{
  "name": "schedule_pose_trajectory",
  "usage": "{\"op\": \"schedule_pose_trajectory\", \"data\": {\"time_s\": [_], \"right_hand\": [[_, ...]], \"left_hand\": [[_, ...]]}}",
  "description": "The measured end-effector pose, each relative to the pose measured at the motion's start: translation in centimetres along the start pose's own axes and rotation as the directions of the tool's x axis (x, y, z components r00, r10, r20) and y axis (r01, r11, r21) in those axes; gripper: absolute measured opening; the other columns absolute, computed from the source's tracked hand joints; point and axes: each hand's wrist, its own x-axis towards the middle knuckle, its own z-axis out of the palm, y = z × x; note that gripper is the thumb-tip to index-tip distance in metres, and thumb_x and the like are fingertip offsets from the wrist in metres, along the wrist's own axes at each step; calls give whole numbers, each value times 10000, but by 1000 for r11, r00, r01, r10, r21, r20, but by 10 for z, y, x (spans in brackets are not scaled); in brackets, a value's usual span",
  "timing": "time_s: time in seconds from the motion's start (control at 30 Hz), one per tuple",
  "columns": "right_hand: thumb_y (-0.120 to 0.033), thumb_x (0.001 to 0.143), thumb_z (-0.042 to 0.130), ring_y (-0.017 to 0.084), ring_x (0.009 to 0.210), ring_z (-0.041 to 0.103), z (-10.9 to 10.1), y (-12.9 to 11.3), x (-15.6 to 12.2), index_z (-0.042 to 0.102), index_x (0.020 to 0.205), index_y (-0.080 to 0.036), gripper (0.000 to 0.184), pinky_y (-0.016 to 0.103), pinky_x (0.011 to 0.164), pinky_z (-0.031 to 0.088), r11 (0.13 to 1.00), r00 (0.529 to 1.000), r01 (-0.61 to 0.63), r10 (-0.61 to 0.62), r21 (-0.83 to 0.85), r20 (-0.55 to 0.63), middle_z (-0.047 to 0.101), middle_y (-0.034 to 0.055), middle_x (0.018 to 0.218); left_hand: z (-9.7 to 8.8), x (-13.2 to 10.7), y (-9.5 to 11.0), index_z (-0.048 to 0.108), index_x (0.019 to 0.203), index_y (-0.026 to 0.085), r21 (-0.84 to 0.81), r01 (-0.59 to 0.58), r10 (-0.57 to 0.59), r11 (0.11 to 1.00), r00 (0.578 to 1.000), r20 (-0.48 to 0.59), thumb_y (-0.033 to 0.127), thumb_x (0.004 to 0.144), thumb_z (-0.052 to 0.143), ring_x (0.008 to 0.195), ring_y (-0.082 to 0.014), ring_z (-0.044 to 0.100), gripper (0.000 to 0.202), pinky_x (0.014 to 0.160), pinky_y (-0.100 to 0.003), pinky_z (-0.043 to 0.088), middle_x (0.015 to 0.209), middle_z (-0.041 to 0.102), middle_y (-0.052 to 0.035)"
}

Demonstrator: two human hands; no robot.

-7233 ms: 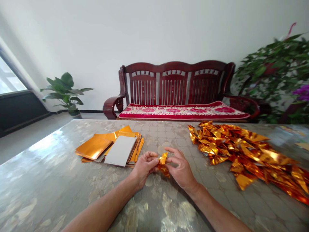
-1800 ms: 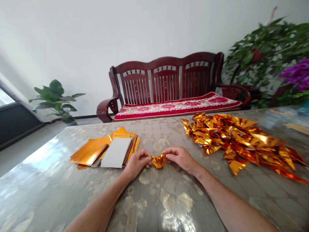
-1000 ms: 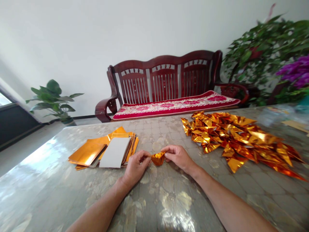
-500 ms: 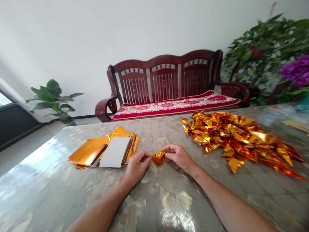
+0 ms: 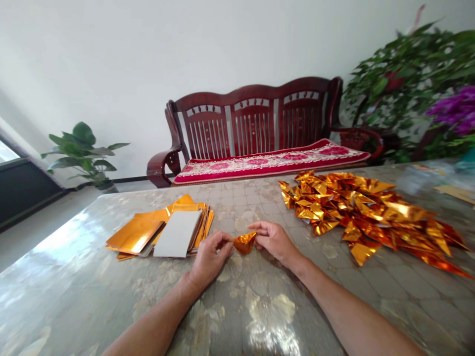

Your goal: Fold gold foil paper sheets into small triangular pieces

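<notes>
A small piece of folded gold foil paper [image 5: 244, 243] is between my hands, just above the table, its middle bulging downward and its ends drawn to points. My left hand [image 5: 212, 252] pinches the left point between thumb and fingertips. At the right point, my right hand [image 5: 273, 241] has its thumb and fingers about the foil; the forefinger is a little raised. Left of my hands lies a stack of flat gold foil sheets [image 5: 137, 232], with a pale grey sheet [image 5: 177, 234] face up on top. To the right spreads a heap of folded gold foil pieces [image 5: 363, 210].
The table [image 5: 237, 306] has a glossy, flower-patterned cover. Clear plastic wrapping [image 5: 426, 175] lies at its far right. Behind it stands a dark red wooden bench [image 5: 252, 116] with a red floral mat [image 5: 267, 160]. Potted plants [image 5: 85, 155] grow at left and right.
The forefinger of my right hand has lifted slightly and its fingers have loosened, so the foil's right point shows more. My left hand stays in the same place.
</notes>
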Motion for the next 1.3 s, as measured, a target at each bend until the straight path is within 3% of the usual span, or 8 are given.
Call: {"op": "schedule_pose_trajectory", "data": {"time_s": [0.13,0.43,0.67,0.87,1.0,1.17,1.3], "right_hand": [[-115,659,572,108,603,640,-1,-1,-1,675,1076,-174,433,199,554,502,1000,1000,-24,24,2,6,768,18,871],[-187,707,686,131,698,685,-1,-2,-2,702,1002,-177,296,209,593,522,996,998,-67,68,59,-8,763,30,865],[-281,731,695,112,700,669,-11,-5,-3,728,1019,-164,312,207,629,511,999,994,-38,35,19,103,750,28,833],[-313,762,643,126,725,665,-12,-3,-3,749,999,-173,295,223,643,515,1000,993,-14,16,-23,121,751,38,848],[-274,743,632,126,687,637,-11,-4,-3,761,969,-175,279,215,593,508,997,998,28,-24,-65,62,739,22,816],[-271,747,631,143,718,649,-10,-4,-3,724,1089,-190,363,239,612,522,997,998,61,-62,-44,-10,744,22,882],[-256,790,598,146,688,645,-13,-4,-3,733,1099,-218,339,263,653,521,968,981,189,-193,-166,-10,739,9,819]], "left_hand": [[-1,0,0,640,801,193,24,-28,28,999,1000,-1,227,870,549,662,-122,583,120,627,-212,443,726,649,6],[-3,1,1,632,801,193,69,-65,68,996,996,-49,206,875,539,656,-114,575,119,631,-209,436,718,640,17],[-3,1,1,634,813,191,62,-60,65,996,995,-75,191,869,547,658,-109,579,104,642,-206,442,731,641,20],[-3,1,1,632,806,191,85,-71,78,994,993,-84,182,864,545,642,-106,560,106,627,-203,428,727,638,21],[-2,1,1,634,808,194,88,-66,73,994,994,-79,183,861,543,647,-109,566,106,629,-203,430,731,641,21],[-2,1,1,637,805,196,88,-52,58,995,996,-68,186,857,541,645,-110,567,110,634,-205,435,717,639,23],[1,2,-4,632,782,189,11,33,-33,999,998,-48,219,849,544,609,-115,581,115,588,-206,441,665,633,22]]}}
